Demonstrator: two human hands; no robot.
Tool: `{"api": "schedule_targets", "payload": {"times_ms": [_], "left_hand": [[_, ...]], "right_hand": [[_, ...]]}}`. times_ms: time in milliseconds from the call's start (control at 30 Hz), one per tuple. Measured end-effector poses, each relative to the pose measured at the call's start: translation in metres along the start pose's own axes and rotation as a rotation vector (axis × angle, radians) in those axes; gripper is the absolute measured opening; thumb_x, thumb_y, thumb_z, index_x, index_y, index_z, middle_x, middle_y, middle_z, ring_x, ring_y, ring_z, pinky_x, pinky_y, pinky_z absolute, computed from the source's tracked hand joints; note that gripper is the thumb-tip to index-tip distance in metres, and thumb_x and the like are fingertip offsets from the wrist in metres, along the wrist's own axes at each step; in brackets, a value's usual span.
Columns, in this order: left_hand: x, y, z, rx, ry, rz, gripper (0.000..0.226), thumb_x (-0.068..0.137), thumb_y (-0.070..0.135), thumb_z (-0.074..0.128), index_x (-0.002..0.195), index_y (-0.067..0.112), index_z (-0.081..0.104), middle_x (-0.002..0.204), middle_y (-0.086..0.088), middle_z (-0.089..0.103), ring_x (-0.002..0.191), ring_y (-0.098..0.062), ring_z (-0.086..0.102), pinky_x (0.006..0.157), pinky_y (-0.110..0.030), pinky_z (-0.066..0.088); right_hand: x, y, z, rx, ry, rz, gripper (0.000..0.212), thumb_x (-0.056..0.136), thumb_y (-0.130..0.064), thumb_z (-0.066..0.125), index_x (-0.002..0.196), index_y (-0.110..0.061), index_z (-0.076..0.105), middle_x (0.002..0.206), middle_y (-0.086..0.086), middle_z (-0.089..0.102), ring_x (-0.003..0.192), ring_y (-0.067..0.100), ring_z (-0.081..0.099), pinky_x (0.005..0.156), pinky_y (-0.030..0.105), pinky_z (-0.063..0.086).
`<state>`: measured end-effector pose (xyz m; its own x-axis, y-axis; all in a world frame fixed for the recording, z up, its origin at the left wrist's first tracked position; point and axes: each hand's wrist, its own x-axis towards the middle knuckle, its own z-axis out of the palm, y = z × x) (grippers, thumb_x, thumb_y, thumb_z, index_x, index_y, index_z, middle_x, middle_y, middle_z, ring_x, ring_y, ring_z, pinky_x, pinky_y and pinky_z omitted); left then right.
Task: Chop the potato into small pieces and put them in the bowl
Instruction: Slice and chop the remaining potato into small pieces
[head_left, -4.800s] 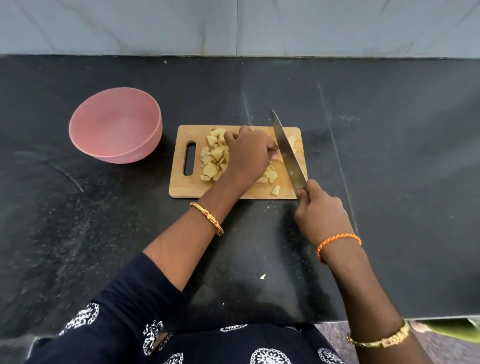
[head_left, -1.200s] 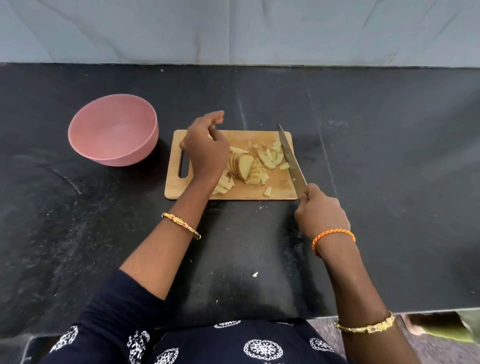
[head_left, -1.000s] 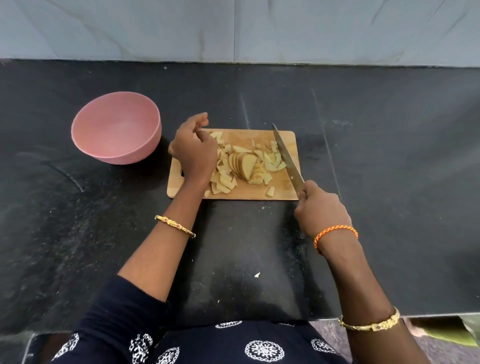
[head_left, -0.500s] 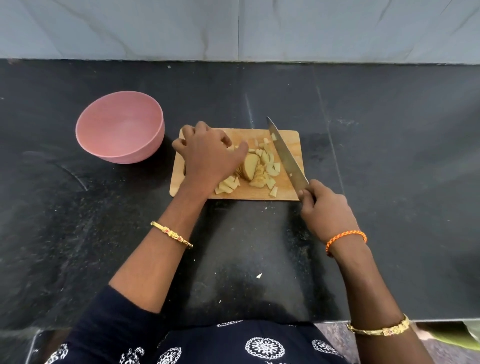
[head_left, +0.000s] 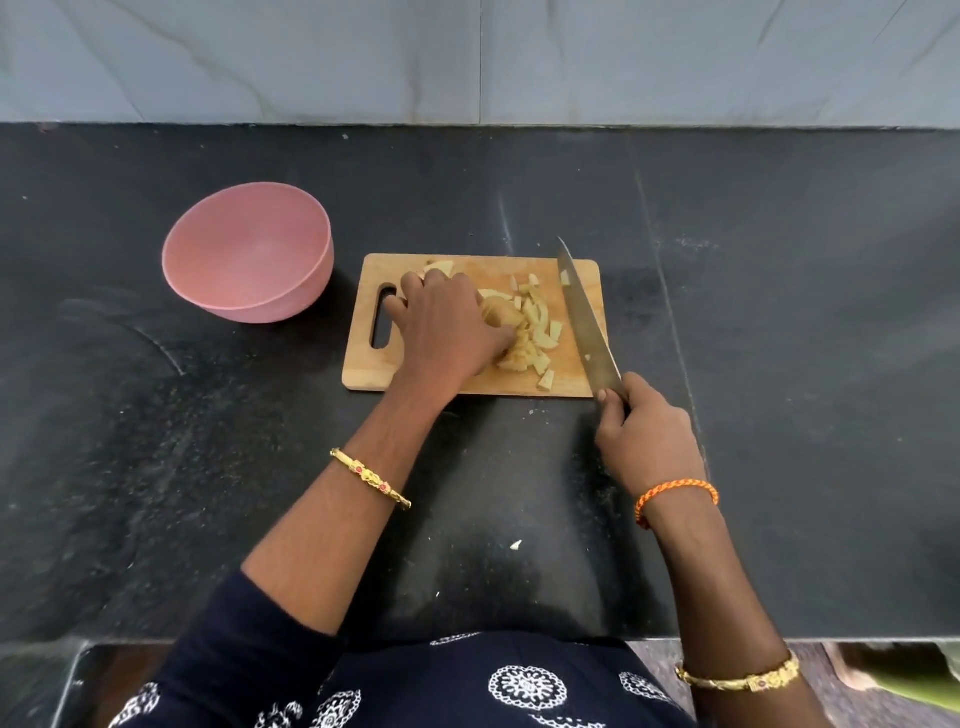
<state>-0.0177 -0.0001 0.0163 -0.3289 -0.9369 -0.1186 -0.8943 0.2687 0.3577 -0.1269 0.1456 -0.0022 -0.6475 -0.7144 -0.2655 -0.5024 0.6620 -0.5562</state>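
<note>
On the wooden cutting board (head_left: 584, 270) lies a heap of pale potato pieces (head_left: 535, 332) and a stack of uncut slices (head_left: 501, 314). My left hand (head_left: 449, 327) lies over the left part of the heap, fingers curled round the slices, hiding the pieces beneath. My right hand (head_left: 644, 434) grips the handle of a long knife (head_left: 584, 317) at the board's near right corner; the blade points away over the board's right side, a potato bit stuck to it. The pink bowl (head_left: 249, 249) stands left of the board with nothing visible inside.
Board and bowl sit on a black stone counter (head_left: 779, 364) backed by a grey tiled wall (head_left: 467, 57). A stray potato crumb (head_left: 515, 544) lies on the counter near my body. The counter's front edge runs just before my dark patterned clothing.
My left hand left the board's left edge and came down over the potato heap, closing on the sliced stack. The knife stayed at the board's right side, shifting slightly.
</note>
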Motion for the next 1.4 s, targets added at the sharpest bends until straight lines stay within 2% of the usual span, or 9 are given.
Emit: {"api": "schedule_targets", "payload": {"times_ms": [133,300,600,800,1000,1067,1167,1267,1400], "left_hand": [[0.005,-0.007,-0.012,-0.275,0.036,-0.049,0.034,0.074,0.047,0.072,0.085,0.02,0.054,0.08,0.008,0.055,0.093,-0.016,0.052,0.086,-0.036,0.025],[0.02,-0.019,-0.027,-0.705,0.008,-0.123,0.031,0.067,0.039,0.081,0.085,0.023,0.062,0.084,0.005,0.068,0.082,-0.011,0.067,0.085,-0.041,0.054],[0.028,-0.031,-0.024,-0.889,0.001,-0.199,0.035,0.07,0.03,0.081,0.098,0.015,0.066,0.093,0.001,0.07,0.087,-0.01,0.068,0.079,-0.026,0.056],[0.03,-0.007,-0.014,-0.764,-0.057,-0.068,0.034,0.07,0.034,0.081,0.098,0.022,0.066,0.092,0.008,0.068,0.09,-0.01,0.066,0.085,-0.037,0.055],[0.038,0.022,0.003,-0.495,-0.072,0.074,0.038,0.072,0.045,0.075,0.105,0.027,0.065,0.1,0.009,0.067,0.101,-0.013,0.06,0.1,-0.046,0.037],[0.041,0.029,0.009,-0.443,-0.111,0.075,0.038,0.074,0.043,0.074,0.107,0.026,0.065,0.104,0.005,0.067,0.104,-0.017,0.059,0.102,-0.045,0.034],[0.042,0.038,0.014,-0.36,-0.148,0.066,0.035,0.08,0.044,0.067,0.111,0.029,0.062,0.111,0.005,0.066,0.111,-0.018,0.056,0.101,-0.041,0.026],[0.038,0.045,0.014,-0.216,-0.109,0.12,0.033,0.085,0.043,0.06,0.114,0.029,0.064,0.125,0.006,0.059,0.119,-0.021,0.049,0.097,-0.04,0.026],[0.037,0.045,0.014,0.021,-0.105,0.191,0.031,0.088,0.046,0.055,0.113,0.032,0.065,0.123,0.004,0.061,0.123,-0.029,0.04,0.094,-0.042,0.027]], "right_hand": [[-0.002,-0.001,0.001,-0.036,-0.037,0.011,0.018,0.099,-0.028,0.039,0.087,-0.016,0.045,0.073,0.009,0.054,0.07,0.032,0.055,0.061,0.033,0.043],[0.0,-0.016,0.006,-0.126,-0.067,-0.042,0.014,0.099,-0.026,0.038,0.09,-0.016,0.043,0.074,0.009,0.048,0.07,0.032,0.049,0.063,0.033,0.041],[0.004,-0.03,0.004,-0.249,-0.09,-0.139,0.014,0.099,-0.026,0.036,0.102,-0.018,0.047,0.082,0.01,0.048,0.071,0.03,0.046,0.064,0.033,0.037],[0.005,-0.014,-0.003,-0.161,-0.042,-0.111,0.013,0.098,-0.029,0.038,0.089,-0.021,0.043,0.079,0.011,0.053,0.07,0.035,0.049,0.062,0.033,0.04],[0.002,0.004,-0.009,0.162,0.099,-0.012,0.037,0.096,-0.022,0.045,0.063,-0.018,0.029,0.059,0.005,0.043,0.064,0.029,0.04,0.055,0.035,0.031],[0.003,0.009,-0.013,0.215,0.118,0.017,0.038,0.096,-0.02,0.045,0.063,-0.016,0.028,0.057,0.004,0.04,0.062,0.026,0.037,0.052,0.034,0.032],[0.003,0.016,-0.014,0.223,0.091,0.043,0.036,0.096,-0.02,0.046,0.064,-0.014,0.031,0.06,0.003,0.042,0.057,0.019,0.038,0.049,0.019,0.03],[0.002,0.018,-0.011,0.236,0.062,0.064,0.035,0.096,-0.021,0.046,0.065,-0.013,0.033,0.059,0.003,0.042,0.057,0.016,0.039,0.052,0.021,0.032],[0.001,0.016,-0.007,0.235,0.03,0.059,0.031,0.096,-0.021,0.046,0.069,-0.01,0.038,0.06,0.003,0.045,0.056,0.017,0.041,0.052,0.023,0.034]]}}
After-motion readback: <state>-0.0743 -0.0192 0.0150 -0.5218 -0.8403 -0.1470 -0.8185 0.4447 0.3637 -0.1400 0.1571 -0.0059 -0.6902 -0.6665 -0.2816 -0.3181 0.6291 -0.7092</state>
